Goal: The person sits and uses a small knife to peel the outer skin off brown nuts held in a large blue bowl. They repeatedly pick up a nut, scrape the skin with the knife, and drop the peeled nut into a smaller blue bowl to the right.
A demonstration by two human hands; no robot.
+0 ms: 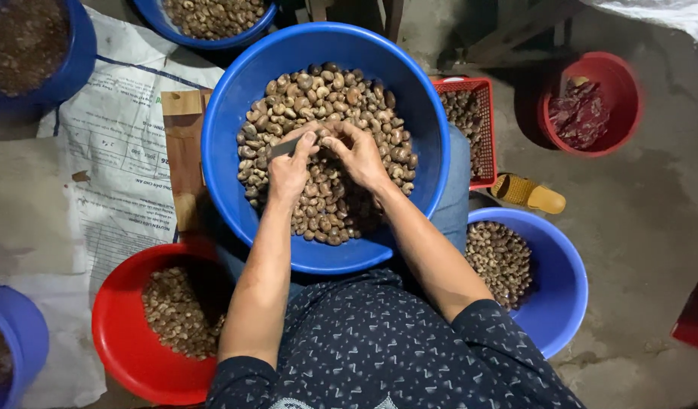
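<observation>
Concrete floor: grey, stained, carrying every container in view. A printed white woven sack lies spread on it at left.

Large round blue plastic basin: sits on the person's lap, centre of view, roughly half full of brown unpeeled cashew nuts. Both hands work above this heap.

Smaller blue plastic basin: on the floor by the right knee, holding a shallow layer of similar nuts.

Red round plastic basin: by the left knee, holding paler nuts.

Second red plastic tub: upper right, well apart, with dark reddish material inside.

Red plastic mesh crate: just behind the large basin's right rim, partly hidden by it, holding nuts.

Yellow sandal: on the floor near the crate.

Left hand: fingers curled together, gripping a small dark flat blade between thumb and forefinger.

Right hand: fingers bent and drawn together against the left hand's thumb tip; whatever they pinch is too small to make out. Both hands touch each other just over the nuts.
</observation>
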